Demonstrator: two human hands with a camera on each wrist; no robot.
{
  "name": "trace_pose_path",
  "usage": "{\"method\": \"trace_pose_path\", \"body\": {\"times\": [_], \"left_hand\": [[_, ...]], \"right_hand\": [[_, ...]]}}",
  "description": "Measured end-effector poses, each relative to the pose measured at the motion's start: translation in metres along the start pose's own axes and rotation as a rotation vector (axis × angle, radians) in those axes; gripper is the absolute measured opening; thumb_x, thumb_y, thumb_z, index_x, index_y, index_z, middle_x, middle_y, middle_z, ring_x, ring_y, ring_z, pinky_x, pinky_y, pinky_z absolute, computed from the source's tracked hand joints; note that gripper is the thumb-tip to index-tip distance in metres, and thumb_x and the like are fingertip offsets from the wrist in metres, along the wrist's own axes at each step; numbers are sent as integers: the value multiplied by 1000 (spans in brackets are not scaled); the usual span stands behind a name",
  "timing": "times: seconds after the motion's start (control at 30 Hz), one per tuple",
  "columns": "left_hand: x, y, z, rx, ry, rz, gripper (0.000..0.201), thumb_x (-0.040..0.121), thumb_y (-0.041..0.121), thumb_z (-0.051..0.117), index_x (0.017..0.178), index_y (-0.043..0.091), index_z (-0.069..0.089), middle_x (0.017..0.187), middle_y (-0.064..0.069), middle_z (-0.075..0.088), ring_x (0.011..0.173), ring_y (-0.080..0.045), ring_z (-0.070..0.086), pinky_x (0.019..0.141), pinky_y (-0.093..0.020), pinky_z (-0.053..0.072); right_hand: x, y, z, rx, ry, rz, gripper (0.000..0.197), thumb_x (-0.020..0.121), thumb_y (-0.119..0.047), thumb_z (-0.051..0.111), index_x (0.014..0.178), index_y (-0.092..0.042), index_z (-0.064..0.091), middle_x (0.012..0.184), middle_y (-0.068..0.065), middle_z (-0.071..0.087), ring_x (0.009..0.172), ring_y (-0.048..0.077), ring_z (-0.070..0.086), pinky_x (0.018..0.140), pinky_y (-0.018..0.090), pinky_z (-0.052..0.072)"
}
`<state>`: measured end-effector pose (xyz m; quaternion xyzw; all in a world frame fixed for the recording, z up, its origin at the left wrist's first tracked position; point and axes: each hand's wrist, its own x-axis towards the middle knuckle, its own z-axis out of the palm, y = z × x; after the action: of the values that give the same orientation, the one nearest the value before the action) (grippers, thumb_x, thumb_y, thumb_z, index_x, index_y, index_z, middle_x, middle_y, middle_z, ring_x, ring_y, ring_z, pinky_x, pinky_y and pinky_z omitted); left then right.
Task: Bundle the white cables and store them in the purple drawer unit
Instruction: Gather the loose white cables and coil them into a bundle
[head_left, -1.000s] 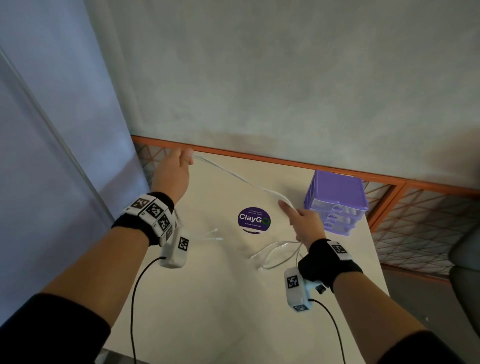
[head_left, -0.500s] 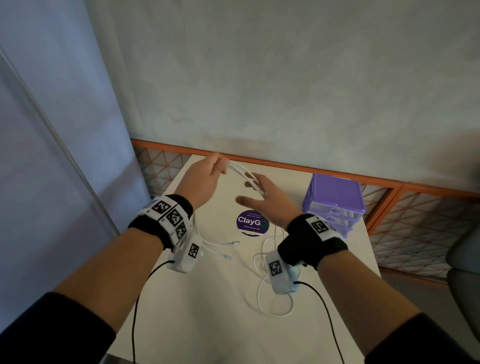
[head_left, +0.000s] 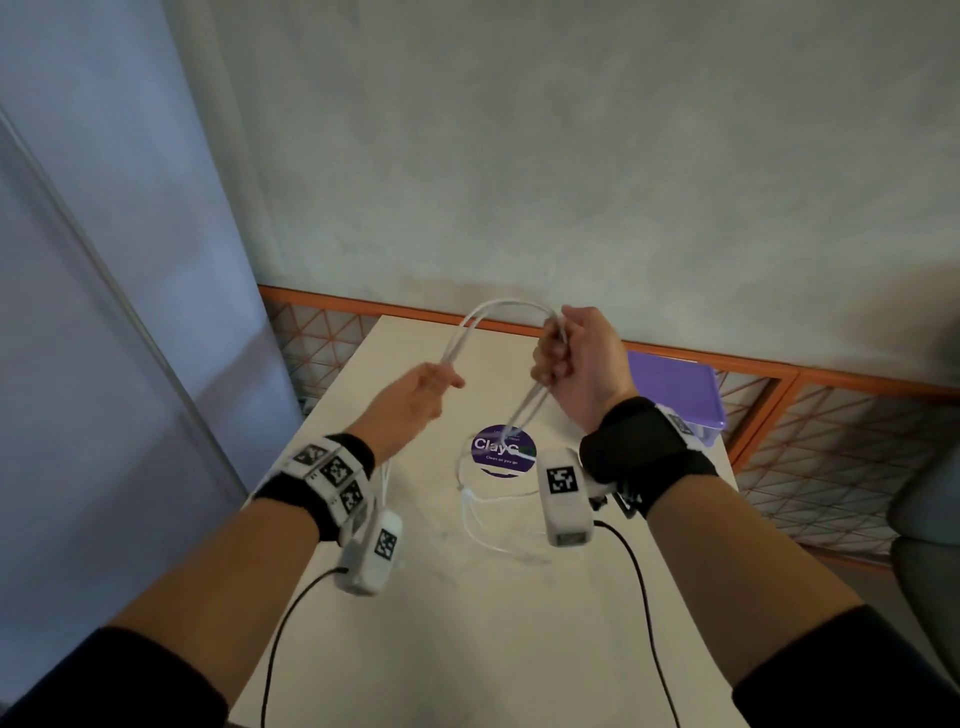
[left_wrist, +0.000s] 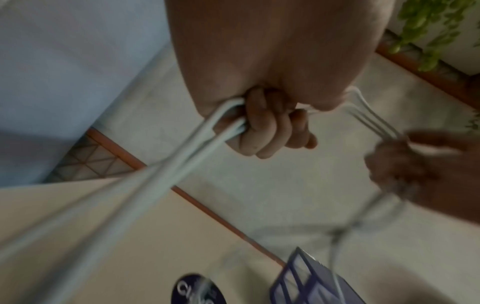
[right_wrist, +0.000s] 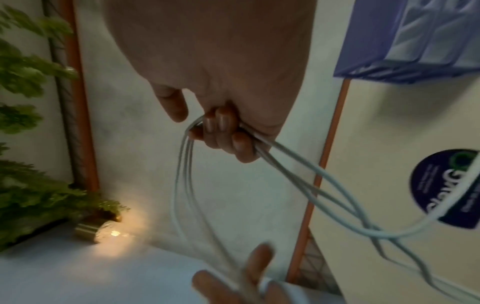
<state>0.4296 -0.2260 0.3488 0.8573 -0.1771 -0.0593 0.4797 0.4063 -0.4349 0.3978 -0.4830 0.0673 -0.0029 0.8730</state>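
White cables (head_left: 498, 306) clenched by both hands: left (head_left: 415, 395), right (head_left: 576, 364); right forearm half-hides purple drawer unit (head_left: 675, 384).

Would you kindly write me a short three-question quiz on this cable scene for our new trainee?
1. True or false: both the left hand and the right hand grip the white cables.
2. Which lies directly under the hanging cable strands? A) the round purple sticker B) the purple drawer unit C) a chair
3. Fill in: between the hands, the cables form an arched ____.

Key: 1 true; 2 A; 3 loop.
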Motion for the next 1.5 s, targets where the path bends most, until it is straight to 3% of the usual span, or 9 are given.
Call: {"method": "trace_pose_path", "body": {"times": [0.1,0.17,0.3,0.53,0.67,0.87,1.03,1.13,1.5], "left_hand": [[-11,7,29,100,-153,73,64,78,72,43,130,36,47,82,14,52,70,-1,50,67,-24,37],[-10,5,41,62,-146,66,55,74,67,56,121,40,55,65,9,45,55,-4,42,58,-25,32],[-2,5,36,175,-48,-1,32,89,53,50,84,26,67,68,9,58,63,-9,54,60,-25,37],[2,8,24,209,-203,-91,35,90,48,52,90,17,70,55,5,45,52,-12,44,57,-25,34],[2,8,15,237,-272,-140,45,89,59,45,83,22,71,53,4,38,51,-14,40,59,-28,35],[-1,1,7,242,-206,-103,51,91,59,38,69,19,62,63,0,43,58,-15,42,59,-28,34],[-3,-8,-4,91,-183,-147,49,89,63,37,71,21,55,58,2,33,51,-15,29,50,-27,25],[-3,-11,-7,61,-197,-157,52,85,68,38,72,20,55,58,2,33,51,-14,27,49,-26,24],[-8,-13,-14,-315,-250,-217,41,90,55,42,79,17,54,57,8,44,42,-3,26,39,-14,23]], "right_hand": [[2,-4,21,113,-80,-31,33,97,-25,39,67,-13,46,49,-5,29,40,10,23,42,23,26],[1,-6,30,116,-124,-56,34,100,-27,42,70,-13,49,50,-5,31,42,10,25,44,22,29],[-4,-14,30,-223,-126,-170,28,99,-32,47,80,-14,56,57,-4,32,46,11,31,51,24,36],[3,-39,28,-1080,-13,-532,26,93,-37,57,86,-16,70,60,-12,47,49,0,40,51,13,32],[6,-51,27,-1410,6,-677,28,94,-36,51,95,-11,64,87,-5,60,77,4,55,70,20,43],[2,-55,23,-1179,6,-589,38,84,-36,42,89,-4,62,85,11,60,74,15,49,63,27,35],[9,-57,10,-1439,44,-515,41,94,-47,49,85,-10,62,70,-14,48,65,-1,45,58,17,32],[14,-58,8,-1530,62,-457,48,94,-51,47,75,-9,62,62,-8,50,58,8,46,53,21,34],[23,-65,2,-737,383,-318,47,94,-51,47,63,-16,53,60,-2,40,53,15,35,56,30,34]]}}
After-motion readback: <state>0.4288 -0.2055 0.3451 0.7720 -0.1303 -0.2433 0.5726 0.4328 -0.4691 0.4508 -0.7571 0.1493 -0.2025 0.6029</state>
